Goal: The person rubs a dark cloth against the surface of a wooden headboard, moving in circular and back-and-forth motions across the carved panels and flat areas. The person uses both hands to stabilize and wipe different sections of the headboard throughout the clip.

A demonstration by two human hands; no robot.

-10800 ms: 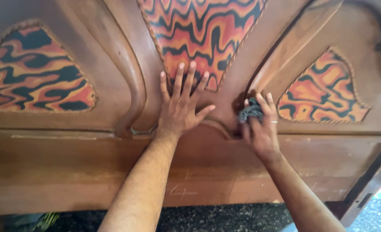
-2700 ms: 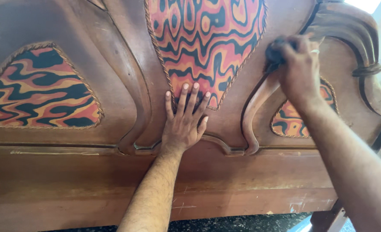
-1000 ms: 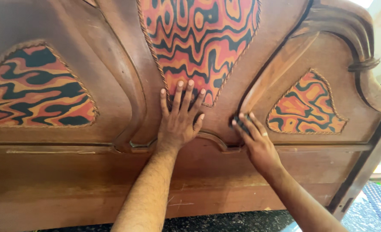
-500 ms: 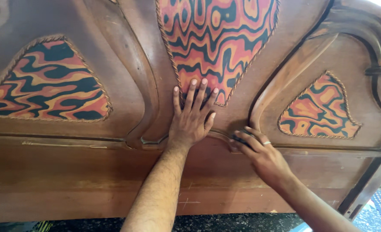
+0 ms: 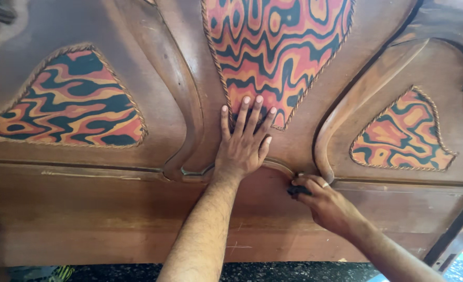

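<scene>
Head view shows the left hand spread flat, fingers splayed, palm pressed against the carved brown wooden headboard; its fingertips rest on the lower tip of the central orange, red and black wavy-patterned panel. The right hand is curled around a small dark cloth, pressing it to the curved wooden moulding where that meets the horizontal ledge, just right of the left hand. Similar patterned panels sit at the left and right. Dark speckled floor shows below.
</scene>
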